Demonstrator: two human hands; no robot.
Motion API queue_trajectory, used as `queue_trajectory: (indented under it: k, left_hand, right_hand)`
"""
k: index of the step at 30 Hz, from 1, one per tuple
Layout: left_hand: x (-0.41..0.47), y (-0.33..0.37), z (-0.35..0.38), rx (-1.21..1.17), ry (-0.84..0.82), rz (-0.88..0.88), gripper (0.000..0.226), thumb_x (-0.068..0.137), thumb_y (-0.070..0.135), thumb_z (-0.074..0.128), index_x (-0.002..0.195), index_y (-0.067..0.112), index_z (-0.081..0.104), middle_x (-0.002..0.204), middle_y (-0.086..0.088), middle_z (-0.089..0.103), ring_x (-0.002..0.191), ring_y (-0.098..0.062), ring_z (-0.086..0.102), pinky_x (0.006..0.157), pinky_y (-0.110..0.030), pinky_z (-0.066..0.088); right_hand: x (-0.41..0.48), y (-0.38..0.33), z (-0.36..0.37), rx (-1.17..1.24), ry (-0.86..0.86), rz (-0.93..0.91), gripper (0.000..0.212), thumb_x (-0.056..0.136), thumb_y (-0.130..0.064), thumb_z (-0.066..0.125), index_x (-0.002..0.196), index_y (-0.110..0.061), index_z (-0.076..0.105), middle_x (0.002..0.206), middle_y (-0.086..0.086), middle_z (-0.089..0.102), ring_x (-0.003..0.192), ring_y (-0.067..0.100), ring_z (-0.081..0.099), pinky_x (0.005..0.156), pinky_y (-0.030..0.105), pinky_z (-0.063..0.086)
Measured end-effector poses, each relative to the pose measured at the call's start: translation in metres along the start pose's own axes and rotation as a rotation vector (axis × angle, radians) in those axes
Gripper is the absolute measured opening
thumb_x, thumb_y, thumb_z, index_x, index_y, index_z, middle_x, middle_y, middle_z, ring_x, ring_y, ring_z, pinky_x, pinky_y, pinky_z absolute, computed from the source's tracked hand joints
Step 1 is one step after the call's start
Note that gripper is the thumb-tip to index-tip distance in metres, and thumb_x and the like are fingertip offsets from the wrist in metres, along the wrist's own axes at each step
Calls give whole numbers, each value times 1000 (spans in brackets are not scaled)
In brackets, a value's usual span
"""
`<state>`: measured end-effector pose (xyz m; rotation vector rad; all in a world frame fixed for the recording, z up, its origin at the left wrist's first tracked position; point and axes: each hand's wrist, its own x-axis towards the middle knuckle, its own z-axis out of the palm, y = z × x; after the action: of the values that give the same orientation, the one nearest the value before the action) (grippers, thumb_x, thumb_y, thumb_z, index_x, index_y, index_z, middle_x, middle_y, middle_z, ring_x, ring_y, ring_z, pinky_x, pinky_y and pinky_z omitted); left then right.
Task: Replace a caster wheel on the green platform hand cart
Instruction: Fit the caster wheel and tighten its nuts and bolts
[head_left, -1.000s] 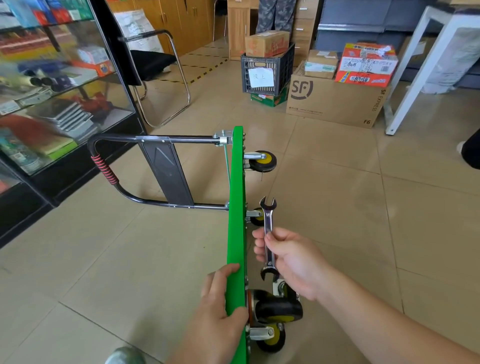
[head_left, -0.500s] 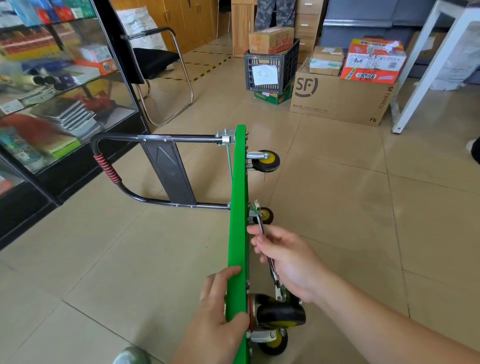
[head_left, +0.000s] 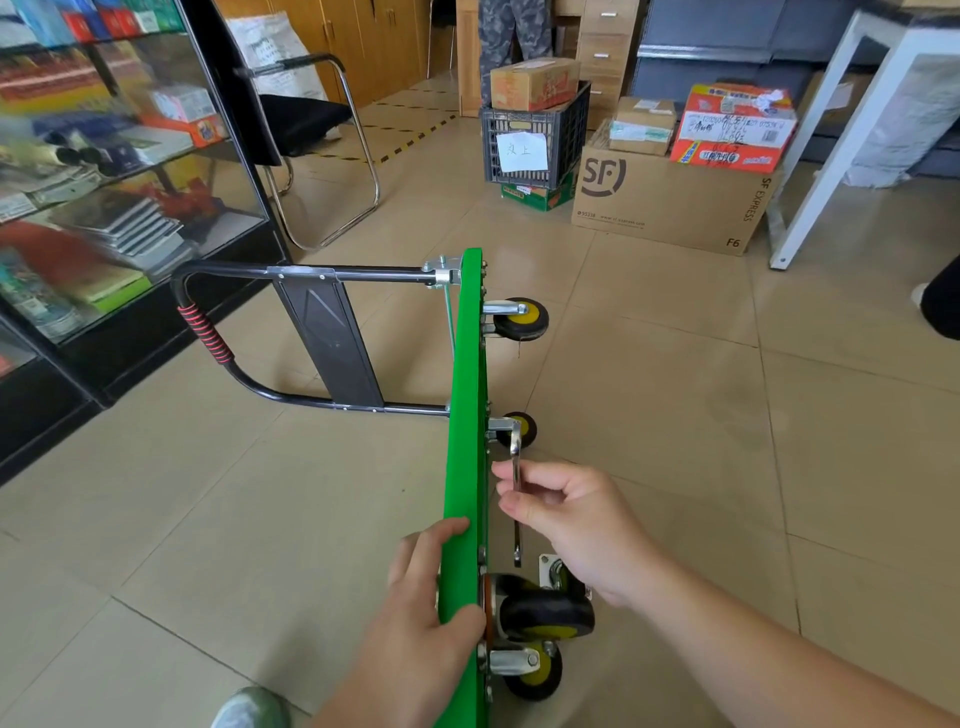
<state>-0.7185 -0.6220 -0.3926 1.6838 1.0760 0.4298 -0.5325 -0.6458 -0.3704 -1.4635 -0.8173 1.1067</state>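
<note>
A glass cabinet (head_left: 104, 182) fills the nine-to-ten o'clock side, with a black chair (head_left: 306, 119) at eleven. At centre the green cart (head_left: 465, 415) stands on its long edge, running from six towards twelve, its black handle (head_left: 208, 338) folded out towards nine. The left hand (head_left: 426, 613), at six, grips the cart's top edge, fingers curled over it. Just right, the right hand (head_left: 576, 525) pinches a wrench (head_left: 516, 457) between thumb and fingertips; the wrench's far end overlaps the bracket of a small wheel (head_left: 524, 428). A bigger black wheel (head_left: 545, 613) sits against the underside at five. A cardboard box (head_left: 670, 208) lies at one o'clock.
</note>
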Motion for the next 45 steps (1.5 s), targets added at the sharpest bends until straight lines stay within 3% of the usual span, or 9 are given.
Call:
queue_trajectory:
  k: [4, 7, 11, 18, 28, 35, 38, 42, 45]
  left_hand:
    - [-1, 1, 1, -7, 2, -4, 63, 85, 8, 62, 128, 51, 44, 115, 35, 40, 92, -2, 61, 81, -38, 57]
    - [-2, 3, 2, -7, -3, -11, 64, 88, 4, 61, 128, 51, 43, 117, 34, 39, 93, 0, 60, 82, -35, 56]
    - [-2, 3, 0, 4, -8, -4, 64, 87, 5, 61, 129, 50, 43, 114, 38, 38, 93, 1, 59, 81, -32, 55]
    - [-3, 7, -3, -5, -4, -15, 63, 69, 30, 55, 126, 54, 43, 115, 39, 38, 94, 2, 59, 83, -32, 55]
    - [-4, 6, -3, 39, -4, -11, 63, 88, 9, 61, 127, 53, 41, 122, 32, 38, 99, 12, 54, 81, -17, 51]
    - [-3, 9, -5, 10, -15, -15, 64, 87, 4, 61, 128, 49, 43, 124, 26, 39, 95, 9, 57, 80, -23, 54]
    - [-2, 8, -6, -4, -24, -8, 64, 88, 3, 61, 127, 50, 42, 123, 29, 38, 97, 15, 54, 78, -13, 50]
    - [-4, 8, -7, -33, -44, -7, 63, 90, 3, 59, 127, 51, 42, 121, 30, 38, 99, 14, 53, 77, -13, 49]
    - [-5, 10, -7, -51, -48, 3, 59, 94, 3, 56, 129, 49, 41, 124, 28, 37, 98, 25, 47, 74, 0, 40]
  right_hand:
    - [2, 1, 0, -1, 63, 4, 29, 91, -8, 71, 104, -34, 72, 103, -8, 78, 99, 8, 73, 85, 24, 57]
    - [9, -4, 0, 29, 74, 8, 25, 93, -13, 69, 108, -33, 69, 97, -3, 79, 97, 12, 74, 76, 24, 57]
    - [13, -6, 4, 53, 42, -19, 26, 90, -9, 72, 107, -28, 72, 97, -3, 79, 96, 13, 74, 78, 26, 59]
    - [4, 2, 11, 8, 13, -132, 21, 83, 2, 77, 94, -16, 78, 98, -2, 78, 96, 13, 74, 86, 26, 58]
    - [-5, -7, 12, -74, -113, -184, 28, 81, 1, 78, 88, -26, 78, 94, -7, 79, 96, 10, 74, 89, 23, 56]
    - [-6, -9, 11, -89, -109, -174, 28, 82, 1, 78, 89, -27, 77, 94, -7, 79, 96, 10, 74, 89, 24, 56]
    - [-8, -8, 11, -107, -114, -179, 30, 81, 1, 79, 89, -27, 77, 96, -9, 78, 97, 9, 74, 88, 24, 57]
    - [-17, -6, 15, -120, -118, -202, 35, 80, 4, 79, 85, -30, 76, 93, -12, 78, 93, 7, 74, 84, 17, 55]
    - [-21, -3, 17, -118, -116, -215, 37, 81, 6, 78, 85, -31, 76, 94, -11, 78, 93, 7, 74, 83, 18, 56]
